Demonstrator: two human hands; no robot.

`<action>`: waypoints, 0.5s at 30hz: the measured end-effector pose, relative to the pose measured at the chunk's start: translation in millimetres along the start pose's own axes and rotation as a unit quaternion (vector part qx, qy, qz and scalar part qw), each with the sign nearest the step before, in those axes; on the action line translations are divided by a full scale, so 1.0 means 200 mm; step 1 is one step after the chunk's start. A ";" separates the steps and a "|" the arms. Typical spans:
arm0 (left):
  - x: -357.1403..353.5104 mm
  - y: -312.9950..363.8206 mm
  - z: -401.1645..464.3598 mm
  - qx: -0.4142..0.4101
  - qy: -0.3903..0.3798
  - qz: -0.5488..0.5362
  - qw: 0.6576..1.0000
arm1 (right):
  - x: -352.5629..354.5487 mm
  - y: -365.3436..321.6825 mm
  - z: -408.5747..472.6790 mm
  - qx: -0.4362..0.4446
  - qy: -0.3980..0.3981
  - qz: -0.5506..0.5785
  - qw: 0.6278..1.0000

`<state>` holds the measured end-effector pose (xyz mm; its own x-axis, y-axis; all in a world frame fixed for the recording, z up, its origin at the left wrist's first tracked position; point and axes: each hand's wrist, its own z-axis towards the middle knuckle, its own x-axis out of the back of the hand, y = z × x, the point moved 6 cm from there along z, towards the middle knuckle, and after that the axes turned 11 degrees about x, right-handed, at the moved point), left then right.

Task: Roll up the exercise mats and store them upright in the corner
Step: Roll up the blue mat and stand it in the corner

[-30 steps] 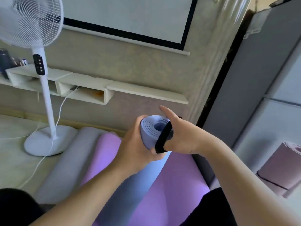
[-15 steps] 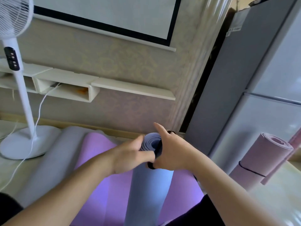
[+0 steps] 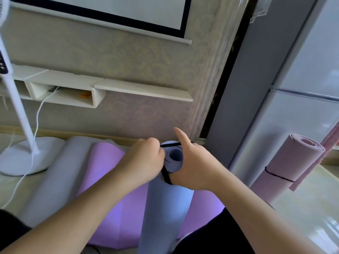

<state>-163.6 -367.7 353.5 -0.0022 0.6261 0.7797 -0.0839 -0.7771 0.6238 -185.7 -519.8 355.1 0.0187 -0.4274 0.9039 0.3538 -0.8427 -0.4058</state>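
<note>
A rolled blue-grey mat (image 3: pixel 165 208) stands upright in front of me, its spiral end facing up. A black elastic strap (image 3: pixel 166 176) stretches over that end. My left hand (image 3: pixel 145 160) pinches the strap at the mat's left edge. My right hand (image 3: pixel 190 164) holds the mat's top from the right, index finger sticking up, with the strap running under the palm. A purple mat (image 3: pixel 108 195) lies flat on the floor beneath. A rolled pink mat (image 3: pixel 289 165) with a black band leans upright against the fridge at the right.
A grey mat (image 3: pixel 55 173) lies along the purple one on the left. A white standing fan (image 3: pixel 23 154) with its cable stands at the far left. Wall shelves (image 3: pixel 73 88) hang above. A grey fridge (image 3: pixel 302 88) fills the right side.
The rolled mat has come down and stands more upright. My left hand left the mat's side and now pulls the strap across its top end. The view shifted right.
</note>
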 end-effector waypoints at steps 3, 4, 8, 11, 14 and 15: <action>-0.02 -0.09 -0.03 0.001 -0.045 -0.121 0.992 | 0.00 0.06 -0.04 -0.017 0.019 0.062 0.998; -0.03 -0.12 -0.04 0.002 -0.054 -0.153 0.987 | 0.00 0.08 -0.06 -0.019 0.020 0.074 0.997; -0.02 -0.23 -0.03 0.001 0.021 -0.193 0.981 | -0.05 0.13 -0.13 -0.012 -0.012 0.107 0.994; -0.01 -0.27 -0.02 -0.020 0.079 -0.136 0.987 | -0.11 0.14 -0.19 -0.007 -0.021 0.121 0.992; -0.05 -0.25 -0.01 -0.017 0.053 -0.131 0.990 | -0.09 0.16 -0.18 -0.018 0.015 0.135 0.991; -0.06 -0.24 -0.01 -0.019 0.051 -0.128 0.990 | -0.07 0.16 -0.18 -0.019 0.019 0.127 0.992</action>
<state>-161.4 -339.1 314.0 -0.0769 0.8075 0.5848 -0.1330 -0.5896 0.7966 -207.9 -552.9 324.3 0.0671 -0.6388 0.7664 0.3073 -0.7176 -0.6250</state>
